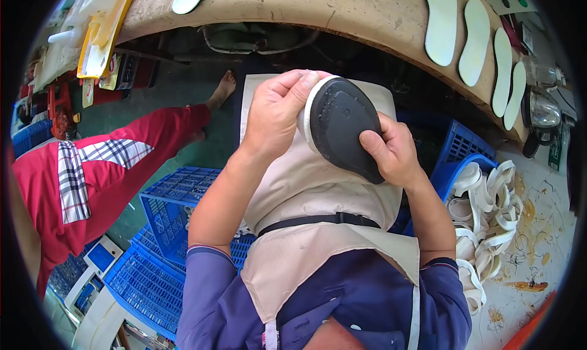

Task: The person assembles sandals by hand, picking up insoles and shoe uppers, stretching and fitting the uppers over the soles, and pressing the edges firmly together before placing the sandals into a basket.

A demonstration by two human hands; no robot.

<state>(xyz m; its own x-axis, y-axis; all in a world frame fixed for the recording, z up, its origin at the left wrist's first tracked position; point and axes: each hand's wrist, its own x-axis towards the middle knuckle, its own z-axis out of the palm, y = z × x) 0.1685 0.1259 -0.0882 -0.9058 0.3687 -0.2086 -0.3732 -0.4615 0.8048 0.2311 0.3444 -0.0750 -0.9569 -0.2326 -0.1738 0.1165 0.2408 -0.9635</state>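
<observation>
Over my lap I hold a shoe sole (344, 125), its black face turned toward me and a white layer showing along its left edge. My left hand (276, 112) is closed at the upper left end, thumb and fingers pinching the white edge. On the other side, my right hand (392, 152) grips the sole with the thumb pressed on the black face and the fingers mostly hidden behind it. Beneath both hands a beige apron (306, 197) covers my lap.
Pale insoles (474, 41) lie along the edge of the worn workbench (275, 7) ahead. White sandal uppers (489, 209) are piled at my right, beside a blue crate (458, 145). More blue crates (147, 276) stand at left, near another person's red-trousered leg (122, 166).
</observation>
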